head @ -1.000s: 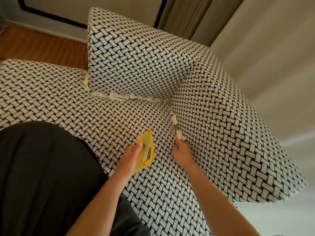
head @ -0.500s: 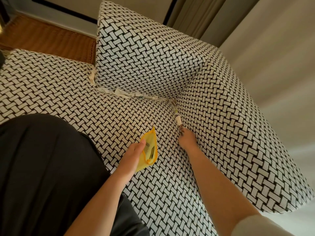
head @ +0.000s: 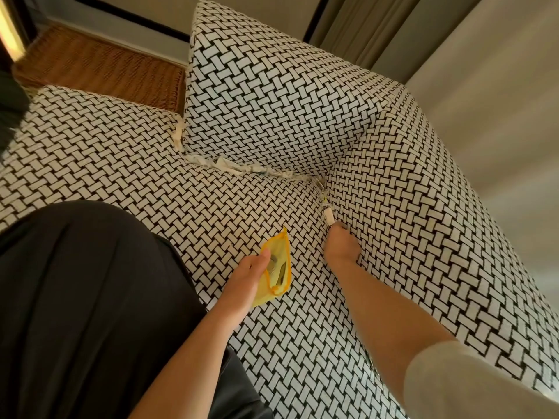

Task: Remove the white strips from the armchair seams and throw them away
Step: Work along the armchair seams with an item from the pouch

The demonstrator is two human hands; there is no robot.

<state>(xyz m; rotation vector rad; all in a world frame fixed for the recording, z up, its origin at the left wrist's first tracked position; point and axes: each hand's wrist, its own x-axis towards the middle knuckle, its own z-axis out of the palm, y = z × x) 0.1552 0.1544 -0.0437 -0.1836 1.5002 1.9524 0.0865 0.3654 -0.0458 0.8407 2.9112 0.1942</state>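
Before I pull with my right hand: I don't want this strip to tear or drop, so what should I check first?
1. Right hand at the right seam strip: ok, the fingertips reach its near end.
2. Firm pinch on it: cannot tell, the fingers are hidden behind the hand.
3. Strip loose from the seam: not ok, it runs tucked in up to the corner.
4. Yellow bag ready: ok, the left hand holds it close by, mouth open.
5. Other seams done: not ok, the back seam strip and the left seam strip are in place.
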